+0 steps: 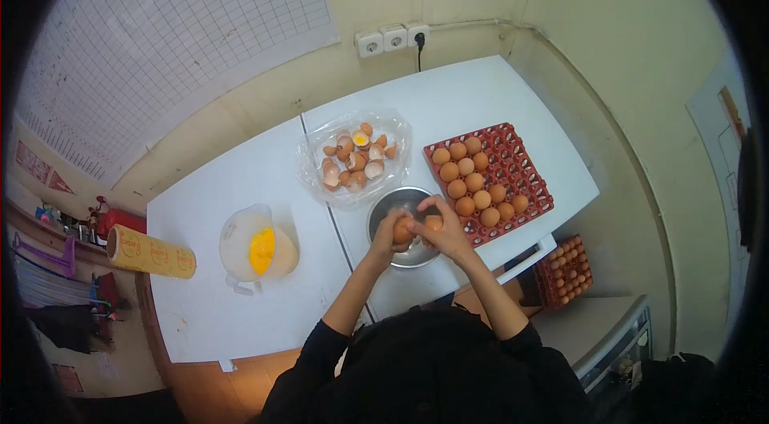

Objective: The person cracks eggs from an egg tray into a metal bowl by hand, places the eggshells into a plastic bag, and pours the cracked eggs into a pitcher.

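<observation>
Over a steel bowl (378, 214), my left hand (388, 236) is closed around a brown egg (403, 232). My right hand (451, 236) is held right beside it, its thumb at that egg and its fingers curled round another brown egg (433, 222), which is partly hidden. Both hands cover much of the bowl's inside. Just beyond the bowl lies a clear plastic bag (315, 153) with broken eggshells (356, 160) on it, one with yellow yolk inside. To the right, a red egg tray (525, 175) holds several whole brown eggs (474, 182).
A clear measuring jug (236, 241) with yolks stands on the white table (300, 316) at left. A yellow wrap roll (152, 252) is near the left edge. More eggs in a tray (564, 272) sit lower at right. Power sockets (392, 38) are on the wall.
</observation>
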Demonstrator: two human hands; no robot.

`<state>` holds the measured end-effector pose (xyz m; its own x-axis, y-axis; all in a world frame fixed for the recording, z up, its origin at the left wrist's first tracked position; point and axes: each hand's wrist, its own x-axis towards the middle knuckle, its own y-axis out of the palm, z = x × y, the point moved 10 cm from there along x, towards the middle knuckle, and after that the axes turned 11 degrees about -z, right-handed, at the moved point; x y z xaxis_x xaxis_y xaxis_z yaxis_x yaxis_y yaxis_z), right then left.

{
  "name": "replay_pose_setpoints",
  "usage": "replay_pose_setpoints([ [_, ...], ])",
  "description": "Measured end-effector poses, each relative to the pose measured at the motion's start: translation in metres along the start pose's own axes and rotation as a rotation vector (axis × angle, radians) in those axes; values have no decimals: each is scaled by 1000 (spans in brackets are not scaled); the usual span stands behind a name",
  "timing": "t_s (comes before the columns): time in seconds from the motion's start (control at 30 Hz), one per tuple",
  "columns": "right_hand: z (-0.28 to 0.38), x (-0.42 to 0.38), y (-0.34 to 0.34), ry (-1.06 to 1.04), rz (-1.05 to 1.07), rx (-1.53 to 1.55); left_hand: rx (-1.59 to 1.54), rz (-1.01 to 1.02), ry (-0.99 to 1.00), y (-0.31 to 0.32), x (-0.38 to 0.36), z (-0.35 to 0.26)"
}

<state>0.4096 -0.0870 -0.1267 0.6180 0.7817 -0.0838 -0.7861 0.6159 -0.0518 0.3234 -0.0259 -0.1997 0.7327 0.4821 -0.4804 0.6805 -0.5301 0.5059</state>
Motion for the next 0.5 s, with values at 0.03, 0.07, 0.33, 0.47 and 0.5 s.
replay_pose_setpoints([
  [0.03,-1,3,4,2,45,-86,108,-77,54,-6,2,-3],
  [0.07,-4,5,7,3,90,-173,109,-77,56,-2,3,-1],
  [0.33,-3,12,-4,-98,61,-424,438,-215,301,-5,-7,-36],
  [0.47,2,15,-16,-57,-27,-403,453,-56,351,9,-18,-51],
  [0.5,1,16,-18,-57,-26,-402,394,-12,328,12,-20,-52],
])
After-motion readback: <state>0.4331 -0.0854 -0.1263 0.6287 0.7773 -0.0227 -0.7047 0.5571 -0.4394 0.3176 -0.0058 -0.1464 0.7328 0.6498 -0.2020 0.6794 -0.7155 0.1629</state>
